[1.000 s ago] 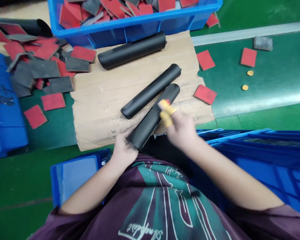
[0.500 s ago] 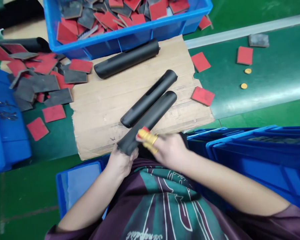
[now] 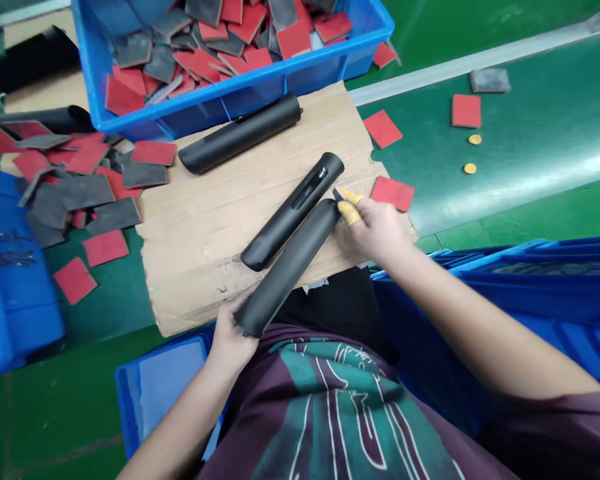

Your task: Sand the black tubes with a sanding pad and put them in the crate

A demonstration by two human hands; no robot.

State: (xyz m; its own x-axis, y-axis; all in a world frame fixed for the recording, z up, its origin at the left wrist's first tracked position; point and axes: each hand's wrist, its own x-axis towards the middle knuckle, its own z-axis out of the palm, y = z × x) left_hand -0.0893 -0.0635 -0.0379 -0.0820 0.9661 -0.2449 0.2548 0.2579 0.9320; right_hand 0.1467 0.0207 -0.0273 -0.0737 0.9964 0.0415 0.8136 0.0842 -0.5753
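We held a black tube (image 3: pixel 287 267) in our closed left hand (image 3: pixel 230 330), our right hand's (image 3: pixel 375 230) yellow-capped fingertips (image 3: pixel 349 212) pinched together beside its far end.

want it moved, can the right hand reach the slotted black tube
Likely yes. The right hand sits near the slotted black tube, and its upper end lies free; only the plain black tube in the left hand lies alongside.
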